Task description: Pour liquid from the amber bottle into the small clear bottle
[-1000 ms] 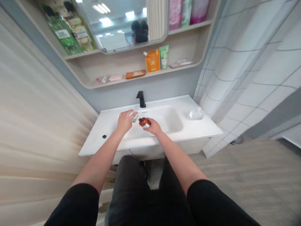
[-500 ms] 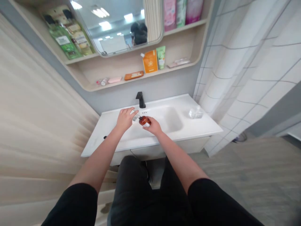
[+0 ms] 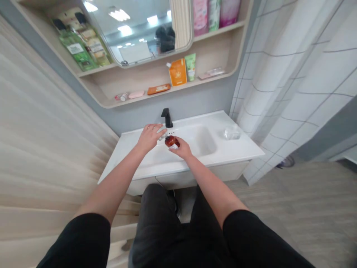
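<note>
My right hand is closed around an amber bottle with a white label, tilted so that its dark neck points up and left over the sink. Between the fingers of my left hand is a small clear container, partly hidden by them; its exact kind is not plain. The bottle's neck meets or nearly meets this clear container. I cannot tell whether anything flows between them. Just behind the hands stands a black faucet.
A crumpled clear plastic item lies on the counter's right side. Above the sink, a shelf holds an orange pouch, a green tube and small items. Over it is a mirror. A beige curtain hangs at left.
My left hand has shifted slightly up and right with the clear container, nearer the bottle's neck. My right hand has hardly moved. A small black object on the left counter is now hidden.
</note>
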`<move>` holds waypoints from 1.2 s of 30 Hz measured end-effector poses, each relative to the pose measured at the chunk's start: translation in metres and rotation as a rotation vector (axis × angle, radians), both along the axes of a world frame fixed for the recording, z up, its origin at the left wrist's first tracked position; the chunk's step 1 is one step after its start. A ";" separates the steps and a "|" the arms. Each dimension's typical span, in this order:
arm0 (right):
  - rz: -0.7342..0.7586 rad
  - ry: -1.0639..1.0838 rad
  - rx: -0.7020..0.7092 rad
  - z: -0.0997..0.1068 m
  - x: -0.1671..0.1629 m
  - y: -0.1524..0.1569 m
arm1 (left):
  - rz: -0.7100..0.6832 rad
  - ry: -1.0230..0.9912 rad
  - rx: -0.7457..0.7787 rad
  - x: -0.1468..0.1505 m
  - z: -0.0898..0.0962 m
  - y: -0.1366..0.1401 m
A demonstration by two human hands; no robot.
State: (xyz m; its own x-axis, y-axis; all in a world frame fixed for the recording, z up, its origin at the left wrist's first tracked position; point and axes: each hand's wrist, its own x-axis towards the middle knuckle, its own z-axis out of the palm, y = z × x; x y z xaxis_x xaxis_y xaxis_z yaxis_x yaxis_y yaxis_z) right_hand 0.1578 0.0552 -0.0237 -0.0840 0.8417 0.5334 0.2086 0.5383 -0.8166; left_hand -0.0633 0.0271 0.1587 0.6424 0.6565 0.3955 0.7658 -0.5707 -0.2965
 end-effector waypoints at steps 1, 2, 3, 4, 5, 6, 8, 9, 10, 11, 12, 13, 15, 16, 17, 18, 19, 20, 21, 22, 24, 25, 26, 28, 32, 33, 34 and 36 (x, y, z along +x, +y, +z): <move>0.000 0.011 0.001 0.000 0.000 0.000 | -0.008 0.008 -0.002 0.001 0.003 0.001; -0.003 0.019 0.002 0.001 0.000 0.000 | -0.015 0.017 -0.004 0.002 0.005 0.001; -0.008 0.025 0.004 0.001 -0.001 0.000 | -0.023 0.029 -0.005 0.003 0.008 0.002; -0.013 0.032 0.003 0.001 -0.001 0.000 | -0.031 0.043 -0.004 0.005 0.010 0.002; -0.016 0.039 0.000 0.000 -0.001 0.000 | -0.041 0.058 -0.003 0.006 0.013 0.002; -0.017 0.047 -0.003 0.000 -0.001 0.000 | -0.052 0.071 -0.003 0.008 0.015 0.002; -0.011 0.061 -0.008 -0.001 -0.002 0.001 | -0.072 0.089 -0.001 0.011 0.020 0.002; -0.011 0.067 -0.009 -0.001 -0.002 0.002 | -0.080 0.097 0.001 0.013 0.022 0.002; -0.015 0.070 -0.009 -0.002 -0.002 0.002 | -0.087 0.105 0.003 0.014 0.024 0.001; -0.021 0.074 -0.010 -0.002 -0.002 0.002 | -0.092 0.115 0.006 0.016 0.026 0.001; -0.025 0.078 -0.013 -0.003 -0.002 0.003 | -0.096 0.126 0.010 0.017 0.028 0.001; -0.028 0.084 -0.019 -0.003 -0.002 0.003 | -0.101 0.138 0.013 0.019 0.030 0.001; -0.033 0.094 -0.029 -0.003 -0.003 0.003 | -0.112 0.151 0.013 0.022 0.033 0.002; -0.035 0.097 -0.034 -0.003 -0.003 0.003 | -0.117 0.151 0.012 0.023 0.035 0.002; -0.039 0.100 -0.039 -0.003 -0.003 0.003 | -0.122 0.151 0.010 0.025 0.036 0.002; -0.043 0.101 -0.044 -0.002 -0.003 0.003 | -0.127 0.155 0.011 0.026 0.038 0.002; -0.046 0.102 -0.048 -0.002 -0.003 0.002 | -0.130 0.163 0.014 0.028 0.039 0.002; -0.048 0.103 -0.053 -0.002 -0.003 0.002 | -0.133 0.173 0.019 0.029 0.040 0.003; -0.049 0.104 -0.058 -0.001 -0.003 0.002 | -0.135 0.183 0.022 0.030 0.041 0.003; -0.050 0.105 -0.060 -0.001 -0.003 0.002 | -0.138 0.190 0.022 0.031 0.042 0.003; -0.056 0.110 -0.057 -0.001 -0.003 0.002 | -0.147 0.193 0.017 0.033 0.044 0.004; -0.057 0.114 -0.054 0.000 -0.003 0.002 | -0.152 0.192 0.013 0.034 0.045 0.004; -0.054 0.118 -0.052 -0.001 -0.003 0.002 | -0.156 0.191 0.009 0.035 0.046 0.004; -0.047 0.123 -0.050 -0.001 -0.003 0.002 | -0.163 0.184 0.003 0.036 0.047 0.004; -0.060 0.111 -0.050 -0.002 -0.003 0.003 | -0.181 0.181 -0.003 0.038 0.049 0.004; -0.062 0.108 -0.046 -0.002 -0.003 0.003 | -0.186 0.191 0.000 0.039 0.050 0.004; -0.063 0.107 -0.041 -0.002 -0.003 0.003 | -0.189 0.203 0.005 0.039 0.051 0.004; -0.062 0.107 -0.035 -0.001 -0.002 0.002 | -0.189 0.226 0.013 0.040 0.052 0.004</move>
